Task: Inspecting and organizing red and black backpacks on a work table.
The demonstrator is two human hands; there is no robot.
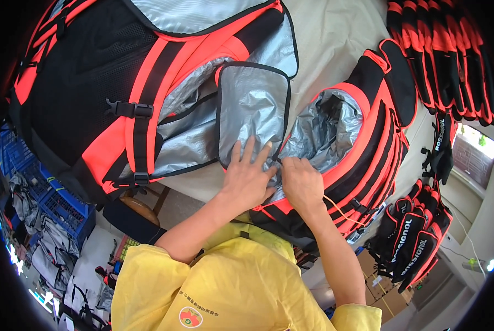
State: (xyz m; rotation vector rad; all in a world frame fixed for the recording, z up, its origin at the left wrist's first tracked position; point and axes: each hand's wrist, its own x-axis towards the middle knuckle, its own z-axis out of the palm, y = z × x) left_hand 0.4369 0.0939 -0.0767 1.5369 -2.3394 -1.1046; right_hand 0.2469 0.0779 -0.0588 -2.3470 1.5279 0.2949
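A red-and-black backpack point(362, 160) with a silver lining lies in front of me, its mouth gaping. Its silver-lined flap point(253, 105), bordered in black tape, is folded back to the left. My left hand point(248, 177) rests on the flap's lower end, fingers spread. Close beside it, my right hand point(301, 185) is closed in a pinch on the bag's black-trimmed edge where flap and opening meet. The exact part between those fingertips is mostly covered. A thin orange cord point(343, 208) runs past my right wrist.
A larger black-and-red backpack point(92, 83) with buckled straps lies on the left, against the flap. Pale cloth point(335, 33) covers the table. Similar bags point(451, 55) hang at the upper right, more point(412, 237) below them. Blue crates point(59, 204) stand at the lower left.
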